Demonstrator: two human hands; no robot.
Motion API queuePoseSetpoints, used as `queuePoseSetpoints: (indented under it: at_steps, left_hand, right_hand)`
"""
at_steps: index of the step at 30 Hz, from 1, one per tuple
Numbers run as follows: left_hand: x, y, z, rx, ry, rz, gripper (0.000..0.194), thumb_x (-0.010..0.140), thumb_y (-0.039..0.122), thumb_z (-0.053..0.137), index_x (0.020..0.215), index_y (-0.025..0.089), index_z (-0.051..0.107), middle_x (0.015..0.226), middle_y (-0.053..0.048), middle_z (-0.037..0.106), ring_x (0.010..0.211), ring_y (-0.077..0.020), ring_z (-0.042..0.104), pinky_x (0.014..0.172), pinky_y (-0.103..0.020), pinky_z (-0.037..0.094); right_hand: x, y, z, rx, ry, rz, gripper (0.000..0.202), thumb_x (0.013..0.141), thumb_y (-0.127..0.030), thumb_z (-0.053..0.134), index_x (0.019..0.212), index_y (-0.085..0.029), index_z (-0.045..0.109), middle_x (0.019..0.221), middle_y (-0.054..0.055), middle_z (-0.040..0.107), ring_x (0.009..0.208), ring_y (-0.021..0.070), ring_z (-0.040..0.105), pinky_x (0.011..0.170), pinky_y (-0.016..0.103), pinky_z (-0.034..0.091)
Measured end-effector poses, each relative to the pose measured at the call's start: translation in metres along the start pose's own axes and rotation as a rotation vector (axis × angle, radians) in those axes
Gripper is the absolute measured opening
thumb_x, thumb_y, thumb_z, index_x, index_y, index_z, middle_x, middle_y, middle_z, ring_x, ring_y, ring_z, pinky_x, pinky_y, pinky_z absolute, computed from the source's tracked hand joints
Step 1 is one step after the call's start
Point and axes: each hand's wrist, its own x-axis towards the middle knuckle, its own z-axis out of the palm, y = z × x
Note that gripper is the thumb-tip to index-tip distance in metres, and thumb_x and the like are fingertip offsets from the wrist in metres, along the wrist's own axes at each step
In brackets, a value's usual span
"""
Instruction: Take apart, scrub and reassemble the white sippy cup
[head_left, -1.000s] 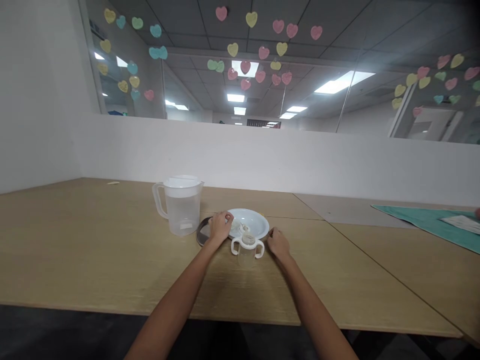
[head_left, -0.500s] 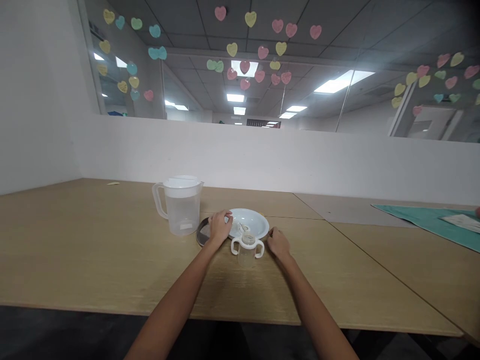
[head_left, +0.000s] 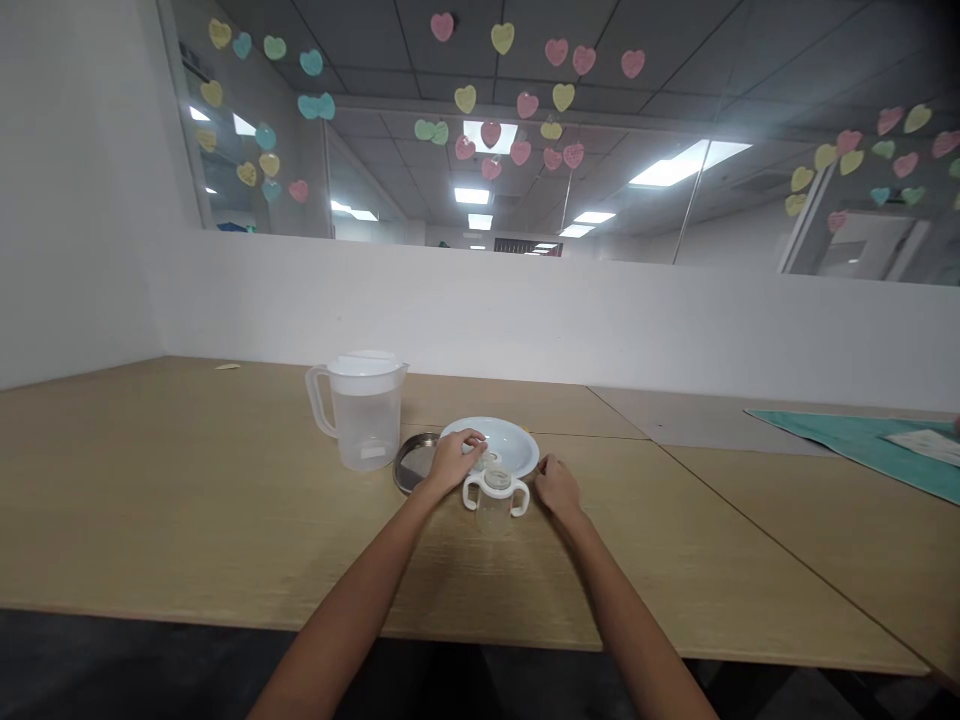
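A clear baby bottle [head_left: 496, 505] with two white handles stands upright on the table between my forearms. Behind it lies a shallow white bowl [head_left: 517, 445]. My left hand [head_left: 454, 462] reaches over the bowl's left side, fingers bent down at a small whitish clear part [head_left: 489, 460]. Whatever is under those fingertips is mostly hidden. To the right of the bottle, my right hand [head_left: 557, 486] rests on the table by the bowl's rim, its fingers curled in and no object visible in them. A round metal tray [head_left: 411, 464] sits left of my left hand, partly covered by it.
A translucent lidded pitcher [head_left: 366, 425] stands behind the tray to the left. A green cloth [head_left: 832, 433] with a pale sheet [head_left: 926, 446] lies at the far right, where a bit of another person's hand shows at the edge. A white wall [head_left: 480, 310] bounds the table's back.
My left hand has shifted right, from between tray and bowl to over the bowl's small part, uncovering more of the tray. My right hand and the bottle have stayed put.
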Motion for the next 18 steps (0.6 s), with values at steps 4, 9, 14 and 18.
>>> queuePoseSetpoints:
  at_steps: [4,9,14,18]
  left_hand:
    - [0.0,-0.001,0.0,0.049,-0.082,0.076,0.027,0.084,0.033,0.049,0.1,0.021,0.068,0.098,-0.003,0.07,0.095,-0.0173,0.062,0.091,-0.029,0.043]
    - [-0.002,-0.002,-0.002,0.26,-0.004,0.055,0.039,0.079,0.013,0.046,0.112,0.024,0.063,0.126,-0.003,0.058,0.12,-0.0185,0.048,0.107,-0.036,0.029]
    - [-0.004,-0.008,-0.001,0.434,-0.094,-0.04,0.04,0.077,0.02,0.052,0.116,0.025,0.06,0.134,-0.007,0.051,0.128,-0.0274,0.038,0.108,-0.052,0.02]
    - [-0.003,-0.013,0.002,0.41,-0.127,-0.055,0.037,0.079,0.023,0.05,0.114,0.026,0.062,0.122,-0.008,0.061,0.127,-0.029,0.039,0.108,-0.055,0.016]
  right_hand:
    - [-0.001,0.0,0.0,0.007,0.005,0.001,0.021,0.079,-0.014,0.044,0.098,-0.017,0.053,0.102,0.009,0.061,0.092,0.0175,0.059,0.065,0.024,0.035]
    - [-0.002,-0.002,-0.002,0.016,0.009,0.007,0.021,0.079,-0.013,0.044,0.098,-0.018,0.053,0.102,0.009,0.061,0.091,0.0177,0.059,0.065,0.024,0.036]
    - [-0.005,-0.004,-0.006,0.026,0.033,0.046,0.026,0.08,-0.014,0.041,0.105,-0.016,0.05,0.109,0.011,0.058,0.091,0.0188,0.06,0.065,0.024,0.037]
    - [-0.007,-0.006,-0.011,0.066,0.092,0.095,0.033,0.081,-0.015,0.038,0.113,-0.015,0.046,0.112,0.013,0.056,0.092,0.0203,0.06,0.067,0.026,0.039]
